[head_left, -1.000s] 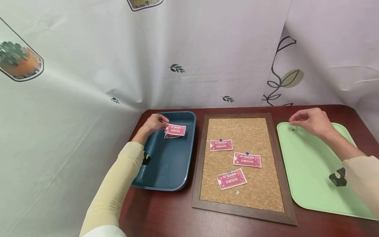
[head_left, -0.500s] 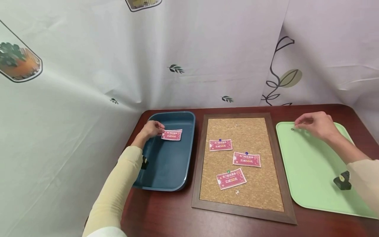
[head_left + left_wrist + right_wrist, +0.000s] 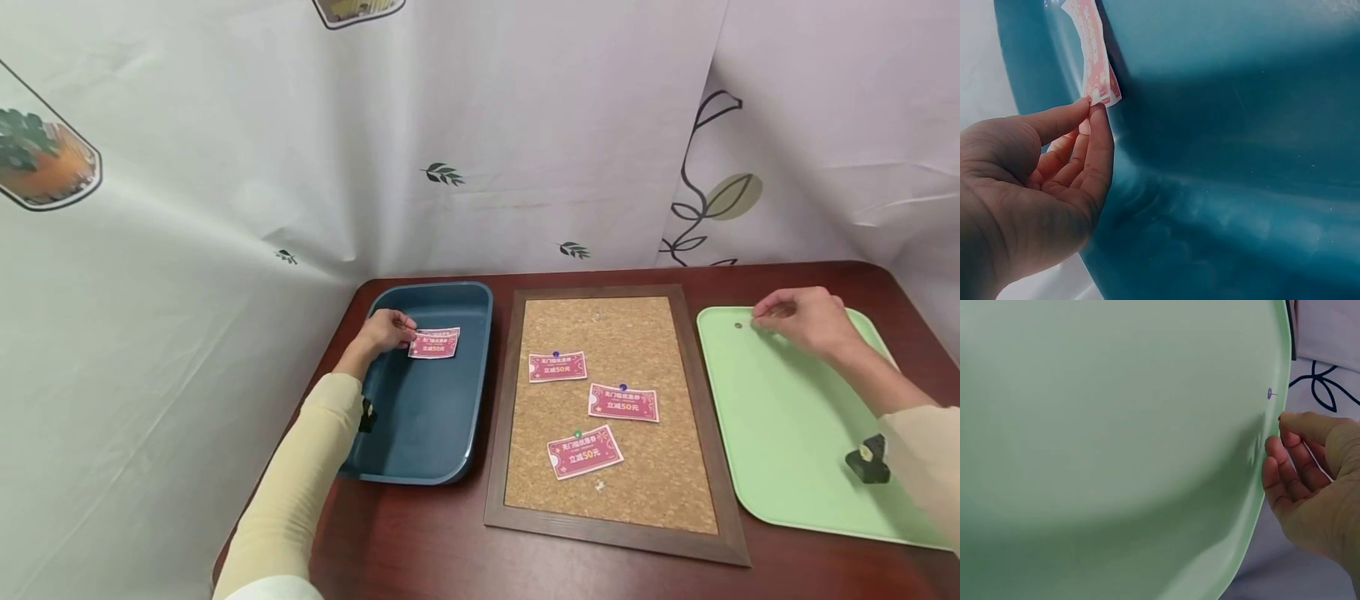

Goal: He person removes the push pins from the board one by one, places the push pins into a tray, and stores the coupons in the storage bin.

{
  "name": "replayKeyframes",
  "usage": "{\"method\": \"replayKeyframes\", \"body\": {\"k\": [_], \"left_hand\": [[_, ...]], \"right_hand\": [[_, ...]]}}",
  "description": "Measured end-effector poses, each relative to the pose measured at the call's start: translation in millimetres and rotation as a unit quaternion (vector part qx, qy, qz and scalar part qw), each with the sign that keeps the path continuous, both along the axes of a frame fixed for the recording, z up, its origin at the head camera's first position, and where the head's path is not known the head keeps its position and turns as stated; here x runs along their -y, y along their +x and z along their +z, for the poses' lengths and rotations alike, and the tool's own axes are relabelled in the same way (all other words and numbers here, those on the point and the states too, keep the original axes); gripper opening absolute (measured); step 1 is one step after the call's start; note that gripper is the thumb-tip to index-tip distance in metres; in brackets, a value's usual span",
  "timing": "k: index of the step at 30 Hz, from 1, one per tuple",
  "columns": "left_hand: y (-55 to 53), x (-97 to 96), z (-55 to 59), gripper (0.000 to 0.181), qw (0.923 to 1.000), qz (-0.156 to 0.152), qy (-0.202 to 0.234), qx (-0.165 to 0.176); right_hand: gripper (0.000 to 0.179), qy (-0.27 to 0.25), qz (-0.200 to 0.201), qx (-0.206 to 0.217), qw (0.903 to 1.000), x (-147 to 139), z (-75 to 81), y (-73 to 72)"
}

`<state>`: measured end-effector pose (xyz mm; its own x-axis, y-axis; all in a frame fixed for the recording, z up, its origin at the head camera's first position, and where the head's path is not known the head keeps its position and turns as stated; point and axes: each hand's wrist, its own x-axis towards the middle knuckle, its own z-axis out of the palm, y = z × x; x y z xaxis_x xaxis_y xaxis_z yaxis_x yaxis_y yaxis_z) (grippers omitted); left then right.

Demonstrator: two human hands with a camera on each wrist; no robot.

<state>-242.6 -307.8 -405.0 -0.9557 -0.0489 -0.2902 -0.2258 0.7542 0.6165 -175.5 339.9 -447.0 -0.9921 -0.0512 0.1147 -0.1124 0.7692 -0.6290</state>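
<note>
Three coupons (image 3: 585, 452) lie pinned to a corkboard (image 3: 660, 483) on the bench (image 3: 420, 542). Farther back, the left hand (image 3: 382, 330) pinches another coupon (image 3: 434, 347) in a blue tray (image 3: 412, 433); the right hand (image 3: 813, 321), fingers narrowed, hold unclear, is beside a pushpin (image 3: 1269, 394) on a green tray (image 3: 795, 425).

Pale, creased wall sheeting (image 3: 510, 108); printed leaves (image 3: 442, 173), printed potted plant (image 3: 47, 158); reddish-brown table (image 3: 420, 533).

Left fingers (image 3: 1100, 150) and coupon (image 3: 433, 347) lower over the blue tray (image 3: 420, 417) — right fingers (image 3: 1275, 449) now right of the pushpin (image 3: 1269, 394).
</note>
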Motion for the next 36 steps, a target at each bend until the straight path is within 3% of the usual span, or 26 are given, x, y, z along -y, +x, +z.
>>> {"method": "replayKeyframes", "body": {"k": [20, 28, 36], "left_hand": [[-1.2, 3.2, 6.8, 0.014, 0.9996, 0.001, -0.018, -0.024], [-3.4, 2.5, 13.4, 0.015, 0.9991, 0.005, -0.020, -0.036], [-3.4, -4.5, 24.0, 0.017, 0.9978, -0.013, -0.029, -0.059]], "right_hand": [[0.006, 0.014, 0.012, -0.011, 0.9998, 3, -9.5, -2.3], [0.014, 0.007, 0.003, 0.005, 1.0000, 3, -6.9, -3.7], [0.023, -0.005, -0.005, 0.002, 1.0000, 5, -0.9, -4.4]]}}
